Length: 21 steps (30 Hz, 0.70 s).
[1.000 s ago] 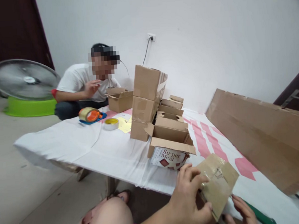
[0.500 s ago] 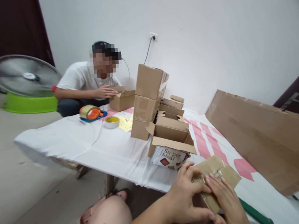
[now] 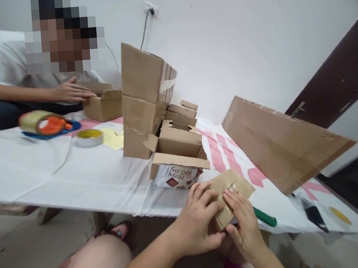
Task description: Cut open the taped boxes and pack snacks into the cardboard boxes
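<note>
At the table's front edge a small taped cardboard box [image 3: 231, 180] is between my two hands. My left hand [image 3: 200, 216] grips its left side, fingers over the top and thumb low at the near side. The fingers of my right hand [image 3: 242, 219] lie together across its taped top, with the thumb bent round the near edge. Clear tape glints on the surface by my right fingertips. Just beyond stands an open cardboard box [image 3: 181, 160] with a "Su-per Meal" print on its front. A green handle [image 3: 265, 216] sticks out to the right of my right hand.
Closed boxes [image 3: 141, 79] are stacked three high, beside a row of open boxes [image 3: 178, 126]. A co-worker's hand [image 3: 72, 91] rests on another box [image 3: 103, 106]. A tape dispenser [image 3: 43, 122] and tape roll [image 3: 89, 137] lie left. A large cardboard sheet [image 3: 277, 139] leans at right.
The view has shifted right and closer to the table, so things appear further left. Both my hands stay on the box, and the right fingers still press its top.
</note>
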### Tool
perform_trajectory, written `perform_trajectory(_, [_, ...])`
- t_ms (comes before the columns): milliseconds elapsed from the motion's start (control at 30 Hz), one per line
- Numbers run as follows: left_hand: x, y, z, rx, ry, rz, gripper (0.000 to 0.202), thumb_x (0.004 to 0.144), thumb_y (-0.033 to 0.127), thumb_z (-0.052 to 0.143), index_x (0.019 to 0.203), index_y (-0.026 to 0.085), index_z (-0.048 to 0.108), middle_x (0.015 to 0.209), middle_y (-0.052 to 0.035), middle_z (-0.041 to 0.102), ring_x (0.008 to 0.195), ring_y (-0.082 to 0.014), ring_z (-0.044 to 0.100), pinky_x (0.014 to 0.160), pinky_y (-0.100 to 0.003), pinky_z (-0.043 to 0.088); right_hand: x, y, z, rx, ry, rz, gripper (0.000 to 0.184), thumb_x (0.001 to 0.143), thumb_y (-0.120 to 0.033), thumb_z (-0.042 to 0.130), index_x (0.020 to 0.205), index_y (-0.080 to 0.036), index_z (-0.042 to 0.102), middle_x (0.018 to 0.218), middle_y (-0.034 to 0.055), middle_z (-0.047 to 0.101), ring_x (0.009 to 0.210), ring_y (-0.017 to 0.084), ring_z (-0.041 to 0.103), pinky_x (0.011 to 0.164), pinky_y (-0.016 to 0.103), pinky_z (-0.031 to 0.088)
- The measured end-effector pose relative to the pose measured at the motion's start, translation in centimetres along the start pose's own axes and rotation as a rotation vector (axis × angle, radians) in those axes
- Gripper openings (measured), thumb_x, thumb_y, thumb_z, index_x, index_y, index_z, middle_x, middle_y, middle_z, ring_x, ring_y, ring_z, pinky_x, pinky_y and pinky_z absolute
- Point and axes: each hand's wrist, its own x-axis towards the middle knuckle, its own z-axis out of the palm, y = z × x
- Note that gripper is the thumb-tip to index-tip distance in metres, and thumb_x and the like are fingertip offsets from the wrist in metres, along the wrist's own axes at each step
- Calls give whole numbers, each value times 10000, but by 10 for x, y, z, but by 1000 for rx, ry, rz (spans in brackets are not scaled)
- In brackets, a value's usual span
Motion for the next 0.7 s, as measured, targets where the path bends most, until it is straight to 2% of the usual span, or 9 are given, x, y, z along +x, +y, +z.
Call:
perform_trajectory(133, [1, -7, -16, 1, -19, -6, 401, 673, 211, 618, 1072, 232, 587, 1100, -54, 612, 1240, -281, 436, 1159, -543, 120, 5, 3, -3, -5, -6, -18, 590, 939, -568, 337, 1395, -203, 418, 1350, 125, 544, 1278, 289, 474, 1030, 491, 406])
perform_trajectory(300, [1, -23, -33, 34, -9, -30, 465, 639, 101, 521, 1077, 239, 591, 1150, -47, 623, 1252, -259, 453, 1142, -491, 249, 7, 10, -1, -73, 25, 40, 499, 934, -410, 464, 1386, -203, 425, 1340, 113, 558, 1269, 279, 484, 1029, 486, 412])
perform_trajectory(433, [0, -26, -33, 24, -3, -22, 444, 635, 78, 518, 1048, 224, 591, 1156, -51, 616, 1251, -250, 450, 1114, -447, 321, 4, 6, 10, -85, 83, 88, 423, 907, -327, 516, 1309, -195, 493, 1266, 126, 602, 1205, 281, 529, 992, 487, 426])
perform_trajectory(533, [1, -26, -29, 24, -6, -23, 337, 699, 144, 588, 1028, 216, 587, 1144, -60, 612, 1228, -263, 451, 1100, -466, 324, 6, 2, 16, -95, 107, 102, 391, 905, -318, 515, 1275, -192, 508, 1234, 133, 613, 1167, 287, 547, 970, 508, 424])
perform_trajectory(600, [1, -28, -26, 21, -9, -23, 290, 740, 231, 641, 1023, 210, 585, 1139, -70, 607, 1212, -274, 452, 1085, -479, 330, 11, -1, 10, -79, 92, 100, 395, 904, -317, 521, 1279, -195, 504, 1237, 130, 610, 1169, 288, 545, 970, 513, 424])
perform_trajectory(700, [1, -32, -22, 20, 4, -31, 273, 775, 290, 655, 1024, 206, 581, 1158, -79, 591, 1215, -276, 443, 1063, -470, 352, 17, -10, -19, 52, 88, 76, 398, 922, -331, 485, 1302, -211, 488, 1311, 130, 553, 1220, 291, 508, 978, 513, 430])
